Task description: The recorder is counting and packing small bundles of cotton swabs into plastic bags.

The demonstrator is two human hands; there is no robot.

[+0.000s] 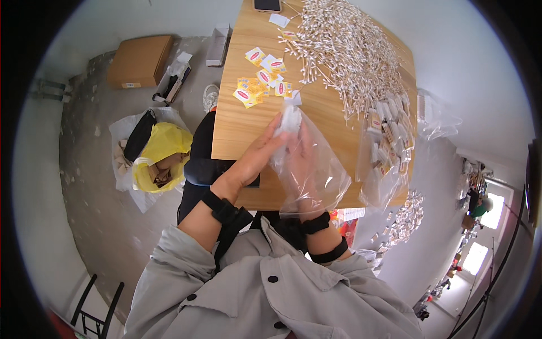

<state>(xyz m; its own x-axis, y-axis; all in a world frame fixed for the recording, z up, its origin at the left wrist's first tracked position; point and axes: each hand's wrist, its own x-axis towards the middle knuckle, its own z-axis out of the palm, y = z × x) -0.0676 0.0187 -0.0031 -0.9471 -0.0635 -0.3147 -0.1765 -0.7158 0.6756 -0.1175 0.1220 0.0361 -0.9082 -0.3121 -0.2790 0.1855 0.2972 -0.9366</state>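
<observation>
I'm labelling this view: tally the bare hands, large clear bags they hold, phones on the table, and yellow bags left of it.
Left hand and right hand: 2
Large clear bag: 1
Phone: 1
Yellow bag: 1
Total: 5

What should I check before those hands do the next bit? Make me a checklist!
1. White bundle held: ok, between the left hand and right hand.
2. Clear bag smooth: not ok, it's crinkled and loose.
3. Right hand inside the bag or just behind it: cannot tell.
4. Yellow-and-white cards in one neat stack: not ok, they're scattered.
5. Cotton swabs on the table: ok, a big pile.
</observation>
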